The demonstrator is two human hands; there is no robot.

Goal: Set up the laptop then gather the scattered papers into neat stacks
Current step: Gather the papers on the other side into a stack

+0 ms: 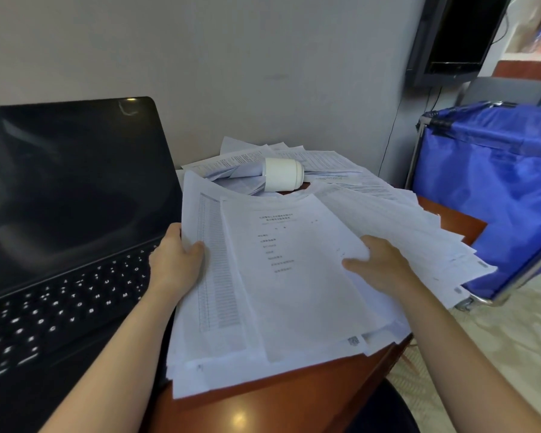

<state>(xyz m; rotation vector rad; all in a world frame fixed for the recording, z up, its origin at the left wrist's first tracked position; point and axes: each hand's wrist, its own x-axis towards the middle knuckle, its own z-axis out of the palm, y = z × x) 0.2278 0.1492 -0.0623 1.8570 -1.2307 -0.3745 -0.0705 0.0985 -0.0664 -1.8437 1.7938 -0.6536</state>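
A: What occupies the lower centre?
B: 2 hands on the paper stack, fanned on the brown table. The left hand curls round its left edge, thumb on top. The right hand grips sheets at centre right, thumb above.
A: Left of frame?
B: The laptop, lid open, screen dark, just beside the stack.
A: Farther back?
B: Loose papers under a white jar lying on its side; a blue cart at right.
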